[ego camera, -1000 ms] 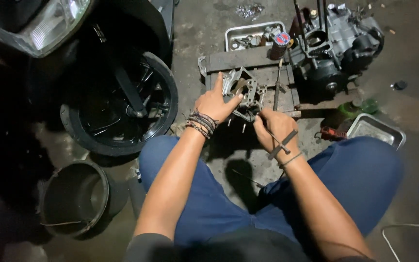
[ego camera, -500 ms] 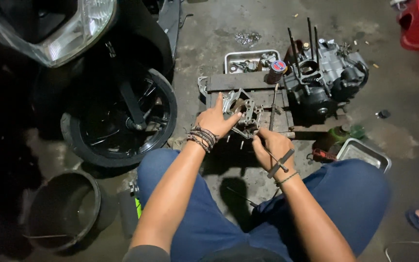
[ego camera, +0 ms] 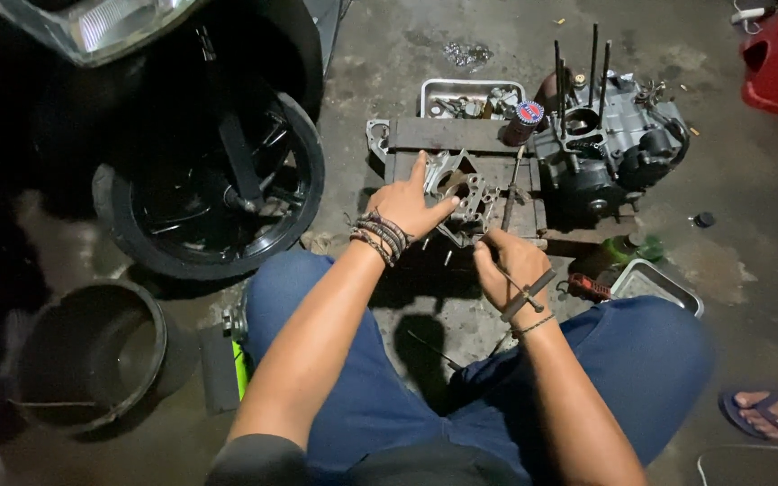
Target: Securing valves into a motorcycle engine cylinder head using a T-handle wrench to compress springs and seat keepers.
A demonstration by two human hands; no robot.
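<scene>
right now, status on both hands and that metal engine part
Left hand flat on grey metal engine casing. Right hand gripping thin T-handle tool, tip at casing. Black scooter wheel close on left, not blocking.

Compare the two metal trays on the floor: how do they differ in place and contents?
The far tray lies beyond the wooden block, beside the engine, and holds a jumble of small metal parts. The near tray lies by the person's right knee, partly hidden by it, and its visible part looks bare. The far tray shows its whole rim; the near tray shows only a corner. Both are shallow, rectangular, silver-coloured and rest flat on the concrete.
</scene>
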